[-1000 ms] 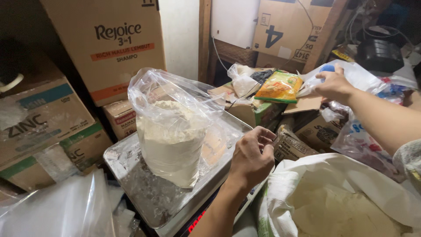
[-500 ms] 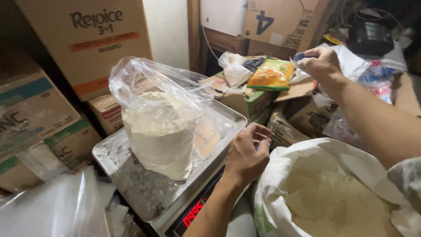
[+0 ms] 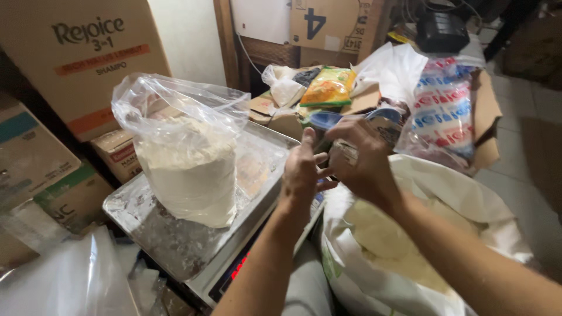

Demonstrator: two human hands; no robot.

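stacked at nine to eleven o'clock, cardboard cartons (image 3: 88,58), pushed back against the wall, out of the working space. nearer, at seven o'clock, a loose sheet of clear plastic (image 3: 64,281).

left of centre, standing upright on the steel pan of a weighing scale (image 3: 170,234): a clear plastic bag (image 3: 187,158), part filled with pale powder, mouth gaping and slumped open at the top, likely left that way for topping up. squarely on the pan, apart from both hands, so nothing but the bag bears on it. red digits glowing on the front edge of the scale, toward six o'clock.

at centre, left hand (image 3: 301,175), fingers straight and spread, palm turned toward the right hand, gripping nothing. just beside it, touching or nearly so, right hand (image 3: 363,158), curled shut around a small pale thing; too blurred to name.

below the hands, from five to four o'clock, a large white sack (image 3: 410,246), top rolled wide open over the same pale powder, close under the reach of both arms.

behind, at twelve to two o'clock, a yellow-green snack packet (image 3: 331,86) and a clear bag with red and blue print (image 3: 442,111), heaped on open boxes.
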